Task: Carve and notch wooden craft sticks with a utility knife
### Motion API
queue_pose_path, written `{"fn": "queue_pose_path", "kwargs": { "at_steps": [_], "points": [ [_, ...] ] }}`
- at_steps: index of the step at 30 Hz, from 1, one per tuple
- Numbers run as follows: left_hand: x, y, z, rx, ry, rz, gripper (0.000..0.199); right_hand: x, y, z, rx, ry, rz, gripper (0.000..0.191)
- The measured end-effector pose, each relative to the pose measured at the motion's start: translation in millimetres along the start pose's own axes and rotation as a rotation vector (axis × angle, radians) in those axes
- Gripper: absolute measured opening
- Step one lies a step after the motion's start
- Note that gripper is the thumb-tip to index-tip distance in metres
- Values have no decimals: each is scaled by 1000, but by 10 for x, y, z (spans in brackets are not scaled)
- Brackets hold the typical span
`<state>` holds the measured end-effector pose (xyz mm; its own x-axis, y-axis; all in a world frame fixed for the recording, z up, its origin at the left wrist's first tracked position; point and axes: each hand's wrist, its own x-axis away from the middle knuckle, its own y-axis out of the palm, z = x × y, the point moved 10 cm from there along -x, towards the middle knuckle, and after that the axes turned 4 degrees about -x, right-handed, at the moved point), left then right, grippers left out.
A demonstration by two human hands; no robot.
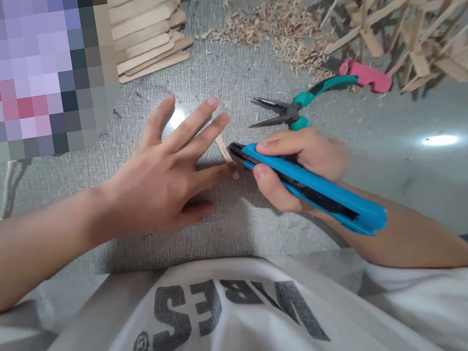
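My right hand (302, 159) is closed round a blue utility knife (318, 183), its black tip pointing up and left. That tip meets a small wooden stick (223, 149) lying on the grey textured table. My left hand (171, 167) lies flat with the fingers spread, one fingertip pressing on the stick near its lower end. Part of the stick is hidden under the fingers. Just beyond the right hand rest needle-nose pliers (281, 112) with green handles, jaws apart.
Wooden craft sticks (145, 24) are stacked at the back. Wood shavings (273, 29) lie right of them. A tangled pile of joined sticks (407, 14) fills the back right, with a pink piece (366, 75) at its edge. A pixelated patch covers the upper left.
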<state>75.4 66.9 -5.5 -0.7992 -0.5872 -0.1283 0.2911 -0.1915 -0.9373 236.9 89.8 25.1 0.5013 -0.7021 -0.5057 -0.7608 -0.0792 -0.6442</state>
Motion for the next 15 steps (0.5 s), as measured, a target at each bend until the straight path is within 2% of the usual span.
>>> {"fn": "queue_pose_path", "kwargs": {
  "at_steps": [6,11,15],
  "points": [
    [40,97,2,41,-24,-93,73,32,1,37,-94,-4,-10,33],
    [44,104,67,28,24,-79,81,10,40,25,-125,-36,-65,33],
    [40,82,45,36,-23,-76,78,7,63,26,-68,-40,-108,27]
  ]
}}
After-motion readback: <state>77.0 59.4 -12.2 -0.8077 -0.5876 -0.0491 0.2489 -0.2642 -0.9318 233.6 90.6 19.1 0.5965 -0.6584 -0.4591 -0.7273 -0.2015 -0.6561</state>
